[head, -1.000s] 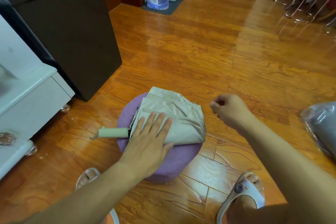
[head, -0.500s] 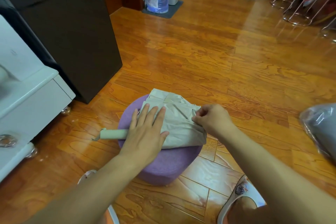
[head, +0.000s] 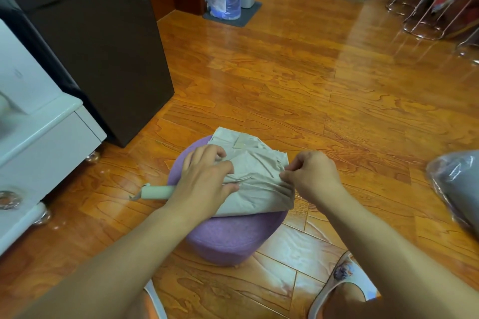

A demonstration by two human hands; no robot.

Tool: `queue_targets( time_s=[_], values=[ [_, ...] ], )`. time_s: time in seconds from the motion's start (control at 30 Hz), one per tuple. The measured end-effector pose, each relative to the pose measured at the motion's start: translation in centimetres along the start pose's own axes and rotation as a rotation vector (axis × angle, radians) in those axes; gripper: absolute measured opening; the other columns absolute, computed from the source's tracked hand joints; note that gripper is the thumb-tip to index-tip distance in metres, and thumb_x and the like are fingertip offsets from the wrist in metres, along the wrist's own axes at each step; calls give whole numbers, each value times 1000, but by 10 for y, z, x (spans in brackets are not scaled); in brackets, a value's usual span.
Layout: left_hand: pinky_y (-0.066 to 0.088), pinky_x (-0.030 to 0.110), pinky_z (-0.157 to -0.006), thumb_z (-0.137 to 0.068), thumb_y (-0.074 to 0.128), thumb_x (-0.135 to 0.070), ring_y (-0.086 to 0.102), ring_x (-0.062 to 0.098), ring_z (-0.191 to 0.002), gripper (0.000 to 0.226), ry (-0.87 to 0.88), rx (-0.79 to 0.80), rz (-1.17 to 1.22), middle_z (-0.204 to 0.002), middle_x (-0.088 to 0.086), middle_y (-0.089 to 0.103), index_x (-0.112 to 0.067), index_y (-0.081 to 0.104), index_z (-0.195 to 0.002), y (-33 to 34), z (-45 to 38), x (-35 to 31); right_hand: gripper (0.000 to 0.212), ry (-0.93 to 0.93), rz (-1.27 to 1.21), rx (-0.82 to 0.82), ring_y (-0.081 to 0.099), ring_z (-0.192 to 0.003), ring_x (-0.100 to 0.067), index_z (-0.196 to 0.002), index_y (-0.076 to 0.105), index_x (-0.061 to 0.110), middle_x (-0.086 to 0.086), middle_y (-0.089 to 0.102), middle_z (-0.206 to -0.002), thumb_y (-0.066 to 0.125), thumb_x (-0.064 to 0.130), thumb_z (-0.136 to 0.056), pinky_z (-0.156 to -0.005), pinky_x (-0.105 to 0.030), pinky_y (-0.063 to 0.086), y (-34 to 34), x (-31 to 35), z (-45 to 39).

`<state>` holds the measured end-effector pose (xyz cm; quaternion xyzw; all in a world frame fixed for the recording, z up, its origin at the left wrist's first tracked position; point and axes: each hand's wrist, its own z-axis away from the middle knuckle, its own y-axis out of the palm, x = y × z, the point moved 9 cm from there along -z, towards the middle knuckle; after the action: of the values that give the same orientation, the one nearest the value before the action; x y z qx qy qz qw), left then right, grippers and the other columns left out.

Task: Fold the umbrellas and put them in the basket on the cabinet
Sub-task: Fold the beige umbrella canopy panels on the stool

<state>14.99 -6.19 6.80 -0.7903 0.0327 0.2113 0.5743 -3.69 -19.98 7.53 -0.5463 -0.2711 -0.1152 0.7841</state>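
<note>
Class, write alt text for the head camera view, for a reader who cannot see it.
Two bare hands fold a beige umbrella on a round purple stool: the left hand grips the canopy near the handle, the right hand pinches a fabric fold. Glossy wooden floor surrounds them.

Both bare forearms are reaching in from the bottom of the frame toward its centre, converging as they go. The left hand (head: 204,184) is lying palm down just left of centre, its fingers curling at the tips and gripping the beige umbrella (head: 256,179) fabric. The right hand (head: 311,176) is sitting just right of centre, back upward, its thumb and fingertips pinching the fabric's right edge. The two hands are near each other but apart.
</note>
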Motion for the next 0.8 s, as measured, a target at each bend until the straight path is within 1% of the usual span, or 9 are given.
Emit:
queue_targets(
  time_s=[0.07,0.2,0.33,0.43,0.53,0.6,0.67,0.73,0.8],
  values=[
    [23,38,-111,-72,88,-42,43,30,-135,26,-20,26,39,-136,4,55,-25,73,-85,0,-2,5,19,23,-73,10,61,-72,-19,-67,68,19,3,67,-69,84,22,-77,-58,-28,40,-6,-1,4],
    [9,39,-122,-78,85,-40,24,30,-153,20,-40,59,90,-155,5,45,-26,71,-84,-5,-5,6,18,-49,-266,91,52,-54,-8,-66,68,16,8,62,-55,82,15,-79,-54,-27,39,-9,7,13],
    [3,42,-124,-81,83,-40,16,26,-156,19,-42,60,93,-160,2,38,-26,70,-85,-10,-5,4,14,-72,-391,139,47,-57,-12,-81,62,17,4,58,-67,74,10,-83,-49,-22,37,3,15,15],
    [3,42,-124,-81,83,-40,16,27,-156,19,-27,63,85,-160,2,38,-26,71,-85,-11,-5,0,17,-75,-521,129,53,-59,-11,-100,67,22,5,63,-70,77,17,-86,-55,-23,42,9,22,10],
    [2,41,-123,-80,83,-41,15,25,-156,20,-25,60,86,-162,2,37,-26,70,-82,-13,-5,-2,8,-112,-581,73,52,-56,-6,-97,75,22,6,62,-65,74,18,-91,-60,-25,42,3,26,6],
    [-2,37,-123,-81,82,-42,10,22,-157,19,-27,64,96,-164,0,32,-27,70,-81,-17,-6,-2,5,-122,-569,71,55,-62,-7,-92,76,23,-2,67,-69,74,19,-92,-62,-26,44,-2,25,6],
    [-5,36,-122,-82,81,-44,6,20,-158,19,-15,88,97,-166,-1,28,-28,71,-83,-20,-8,-3,2,-167,-438,82,56,-64,-7,-90,76,24,-2,71,-72,77,22,-89,-64,-27,45,-8,24,7],
    [-9,37,-123,-83,79,-48,1,18,-158,20,7,138,71,-167,-3,24,-29,73,-87,-20,-9,-4,5,-214,-323,123,57,-64,-8,-86,75,20,-1,74,-72,79,23,-86,-65,-29,44,-12,23,11],
    [-12,37,-123,-83,78,-50,-2,15,-158,22,28,191,51,-168,-5,22,-30,74,-91,-18,-10,-6,6,-228,-326,189,55,-66,-11,-83,75,17,-6,75,-77,80,20,-86,-64,-30,42,-11,21,15]
  ],
)
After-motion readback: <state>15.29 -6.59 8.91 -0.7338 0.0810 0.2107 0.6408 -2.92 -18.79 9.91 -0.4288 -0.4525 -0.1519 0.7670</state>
